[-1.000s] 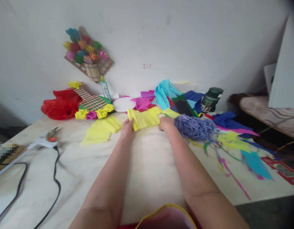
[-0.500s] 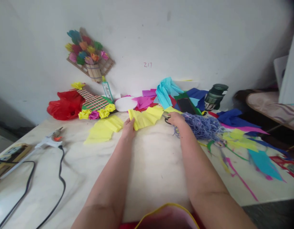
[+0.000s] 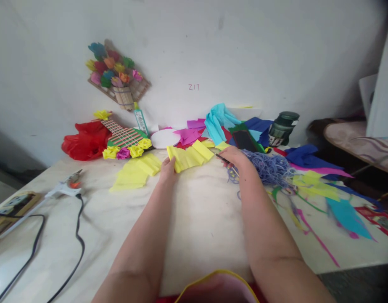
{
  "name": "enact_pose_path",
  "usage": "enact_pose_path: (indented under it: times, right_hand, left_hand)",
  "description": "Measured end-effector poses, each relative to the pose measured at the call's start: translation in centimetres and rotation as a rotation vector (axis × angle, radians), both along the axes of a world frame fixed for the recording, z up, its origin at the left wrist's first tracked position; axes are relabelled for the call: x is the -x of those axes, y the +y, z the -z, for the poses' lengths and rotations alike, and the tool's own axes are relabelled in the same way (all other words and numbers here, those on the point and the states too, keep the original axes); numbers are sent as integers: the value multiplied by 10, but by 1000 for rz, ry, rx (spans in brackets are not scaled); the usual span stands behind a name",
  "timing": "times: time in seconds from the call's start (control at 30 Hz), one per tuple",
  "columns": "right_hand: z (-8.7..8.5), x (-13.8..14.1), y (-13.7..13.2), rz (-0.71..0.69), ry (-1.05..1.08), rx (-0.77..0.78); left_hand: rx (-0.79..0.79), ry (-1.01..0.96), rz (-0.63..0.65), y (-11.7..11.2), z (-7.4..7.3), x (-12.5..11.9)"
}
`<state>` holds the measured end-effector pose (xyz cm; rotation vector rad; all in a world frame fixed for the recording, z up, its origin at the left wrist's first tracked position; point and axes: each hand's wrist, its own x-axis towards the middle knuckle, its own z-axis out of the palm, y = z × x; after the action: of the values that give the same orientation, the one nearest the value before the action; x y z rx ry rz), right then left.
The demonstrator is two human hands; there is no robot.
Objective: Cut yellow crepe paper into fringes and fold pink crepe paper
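My left hand [image 3: 167, 165] pinches the left end of a pleated strip of yellow crepe paper [image 3: 190, 158], which stretches rightward above the table. Beside that hand, another piece of yellow crepe paper [image 3: 132, 174] lies flat on the left. My right hand [image 3: 234, 156] is closed on a thin stick [image 3: 223, 159], dark toward its left end and paler below the hand. This hand is just off the strip's right end, next to a tangled heap of purple shredded strands [image 3: 269, 168]. The scissors' black handles no longer show.
A glue gun [image 3: 67, 187] and a wooden-framed power strip [image 3: 15, 210] with black cords lie left. Behind stand a flower-trimmed stick craft [image 3: 124, 136], a white disc [image 3: 165, 139], a dark phone [image 3: 245, 141] and a green jar [image 3: 283, 128]. Paper scraps [image 3: 348, 216] lie right.
The scissors seen at my right hand are out of sight, and a thin stick shows there instead. My left hand keeps hold of the yellow strip, almost unmoved.
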<state>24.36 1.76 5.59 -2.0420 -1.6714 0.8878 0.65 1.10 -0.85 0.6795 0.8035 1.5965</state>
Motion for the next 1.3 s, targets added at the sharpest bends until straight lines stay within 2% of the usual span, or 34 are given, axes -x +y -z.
enact_pose_path:
  times: [0.1,0.33,0.47,0.53,0.6,0.7,0.83,0.97,1.13,1.3]
  right_hand:
    - [-5,-1,-4,38,-11,46]
    - [-21,1,-16,-8,-116,63]
    - [-25,2,-19,-4,-17,23]
    - [-24,6,-20,-60,149,-34]
    - [-22,13,-21,-173,329,-96]
    - [-16,29,-23,-339,442,-117]
    - [-10,44,-24,-520,441,-40]
    - [-7,41,-25,-691,447,54]
    - [-10,31,-27,-739,354,151]
    - [-13,34,-28,-723,220,196]
  left_hand:
    - [14,-6,-16,1,0,0]
    - [43,-29,-96,3,-2,3]
    - [76,-27,-150,3,-4,8]
    - [80,-27,-159,4,-4,10]
    - [72,-26,-158,4,-4,11]
    - [46,-22,-155,4,-3,13]
    - [28,-14,-160,3,-4,15]
    - [73,-33,-174,7,-2,16]
    - [102,-67,-205,9,-1,16]
    - [108,-93,-209,5,-5,15]
